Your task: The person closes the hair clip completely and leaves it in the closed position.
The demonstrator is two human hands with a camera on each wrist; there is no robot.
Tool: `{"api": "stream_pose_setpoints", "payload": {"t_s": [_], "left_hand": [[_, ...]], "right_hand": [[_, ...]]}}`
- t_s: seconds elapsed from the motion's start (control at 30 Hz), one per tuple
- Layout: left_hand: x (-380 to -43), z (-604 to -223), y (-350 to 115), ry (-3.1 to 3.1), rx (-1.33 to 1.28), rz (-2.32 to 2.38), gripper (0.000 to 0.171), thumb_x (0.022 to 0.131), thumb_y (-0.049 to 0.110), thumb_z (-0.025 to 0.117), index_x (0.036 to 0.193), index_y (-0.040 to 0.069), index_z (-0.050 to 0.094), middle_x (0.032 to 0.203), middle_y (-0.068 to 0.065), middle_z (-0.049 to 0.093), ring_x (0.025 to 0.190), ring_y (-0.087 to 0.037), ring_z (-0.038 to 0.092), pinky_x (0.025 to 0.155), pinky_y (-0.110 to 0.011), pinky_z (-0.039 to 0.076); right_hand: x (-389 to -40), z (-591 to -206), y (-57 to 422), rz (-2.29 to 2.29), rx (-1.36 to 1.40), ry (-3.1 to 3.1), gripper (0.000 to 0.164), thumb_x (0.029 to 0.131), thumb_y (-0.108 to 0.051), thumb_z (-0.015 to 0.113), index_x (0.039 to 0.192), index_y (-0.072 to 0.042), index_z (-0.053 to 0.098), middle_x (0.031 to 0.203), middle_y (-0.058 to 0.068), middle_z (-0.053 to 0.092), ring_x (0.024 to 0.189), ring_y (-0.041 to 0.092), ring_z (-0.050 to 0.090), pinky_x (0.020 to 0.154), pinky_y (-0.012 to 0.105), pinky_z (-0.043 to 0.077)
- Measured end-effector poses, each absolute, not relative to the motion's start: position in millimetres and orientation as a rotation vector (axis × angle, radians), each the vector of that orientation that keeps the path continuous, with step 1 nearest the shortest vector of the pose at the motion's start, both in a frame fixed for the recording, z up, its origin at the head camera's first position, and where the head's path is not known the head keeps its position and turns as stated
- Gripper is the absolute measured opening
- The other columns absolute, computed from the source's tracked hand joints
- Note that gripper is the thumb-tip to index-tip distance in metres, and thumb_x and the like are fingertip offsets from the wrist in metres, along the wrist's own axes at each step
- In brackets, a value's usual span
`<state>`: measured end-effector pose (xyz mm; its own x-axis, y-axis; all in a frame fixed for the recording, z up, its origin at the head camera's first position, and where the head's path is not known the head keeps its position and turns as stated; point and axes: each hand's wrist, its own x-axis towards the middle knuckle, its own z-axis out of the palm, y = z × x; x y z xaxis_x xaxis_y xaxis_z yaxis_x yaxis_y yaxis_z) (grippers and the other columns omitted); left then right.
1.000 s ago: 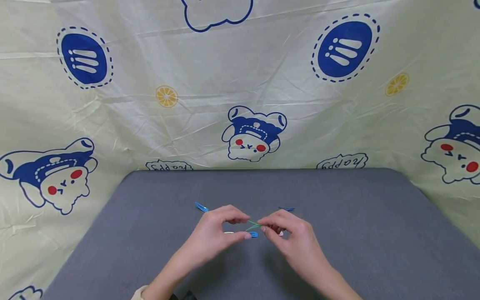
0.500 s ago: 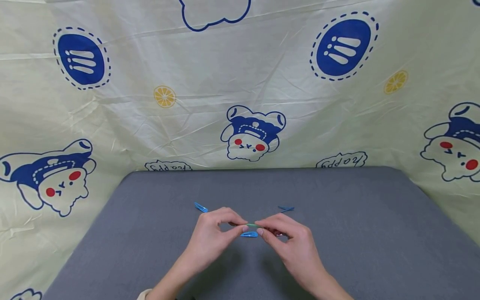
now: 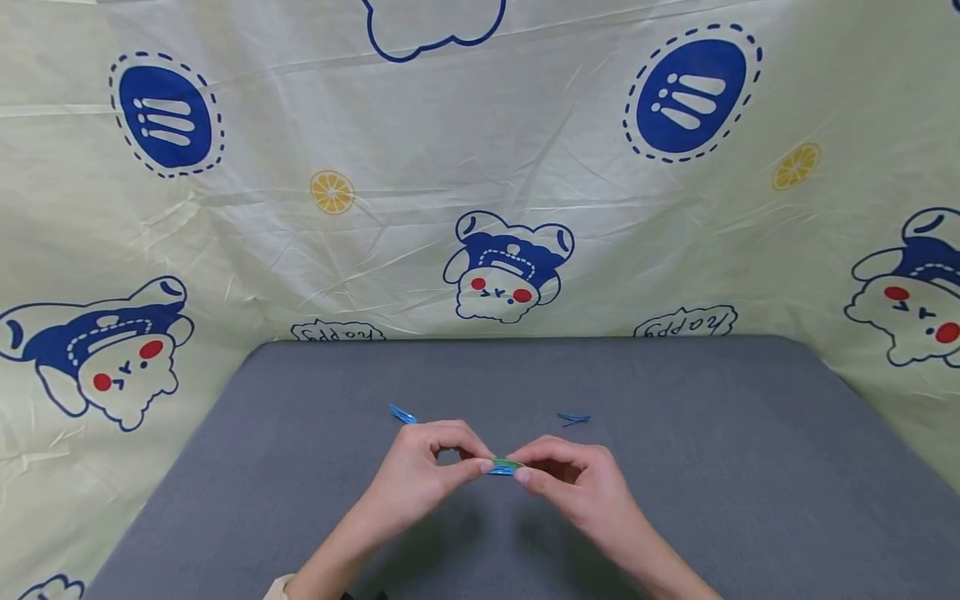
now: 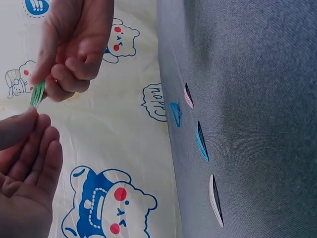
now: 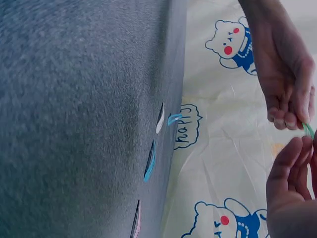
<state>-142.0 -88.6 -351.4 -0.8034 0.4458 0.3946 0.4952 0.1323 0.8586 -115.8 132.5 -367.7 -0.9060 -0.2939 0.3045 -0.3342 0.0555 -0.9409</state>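
Note:
A green snap hair clip point(image 3: 508, 462) is held up between the two hands, above the table. My left hand point(image 3: 427, 467) pinches its left end between thumb and fingertips, and my right hand point(image 3: 588, 479) pinches the other end. In the left wrist view the green clip point(image 4: 37, 94) shows its slotted face between the fingertips. Behind it in the head view lies a blue snap clip point(image 3: 501, 472). A white clip point(image 4: 216, 201) and a pink clip point(image 4: 188, 96) lie either side of that blue clip point(image 4: 201, 141); the hands hide both in the head view.
Farther back on the grey table point(image 3: 675, 400) lie another blue clip point(image 3: 402, 413) at the left and a darker blue clip point(image 3: 573, 418) at the right. A patterned cloth point(image 3: 405, 250) hangs behind the table's far edge.
The green clip's two parts were spread apart with the left fingers wide; now they lie together. The left fingers have closed on its end, and both hands are slightly lower, the clip's face turned up.

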Motion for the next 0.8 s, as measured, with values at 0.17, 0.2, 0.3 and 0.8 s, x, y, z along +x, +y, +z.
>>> {"api": "stream_pose_setpoints", "payload": {"t_s": [0.17,0.2,0.3,0.8], "left_hand": [[-146,-354,-91,-2.320,-1.055,-1.872,0.005,0.088,0.012,0.075,0.086,0.015,0.077,0.082,0.003,0.068,0.078,-0.019,0.063,0.076,-0.034,0.053],[-147,-355,-91,-2.309,-1.075,-1.893,0.005,0.088,0.010,0.075,0.086,0.014,0.077,0.082,0.002,0.069,0.078,-0.020,0.063,0.076,-0.034,0.053],[-149,-358,-90,-2.288,-1.133,-1.957,0.007,0.087,0.006,0.075,0.085,0.012,0.076,0.082,0.000,0.069,0.077,-0.019,0.062,0.074,-0.034,0.053],[-147,-358,-86,-2.190,-1.178,-1.636,0.007,0.085,0.014,0.078,0.091,0.017,0.075,0.087,0.007,0.067,0.084,-0.011,0.064,0.076,-0.033,0.055]], "right_hand": [[-120,-368,140,2.062,0.733,-2.368,0.013,0.091,-0.014,0.071,0.103,-0.011,0.074,0.090,0.009,0.066,0.073,0.019,0.059,0.066,0.032,0.051],[-121,-369,141,2.079,0.748,-2.374,0.013,0.091,-0.014,0.071,0.103,-0.010,0.074,0.089,0.008,0.066,0.073,0.019,0.059,0.067,0.033,0.052],[-124,-371,145,2.162,0.832,-2.343,0.012,0.093,-0.009,0.068,0.103,-0.005,0.072,0.087,0.007,0.065,0.073,0.018,0.059,0.070,0.034,0.052],[-127,-370,148,2.638,0.696,-2.170,0.022,0.099,-0.008,0.058,0.116,0.003,0.066,0.089,0.005,0.063,0.079,0.016,0.059,0.077,0.029,0.052]]}}
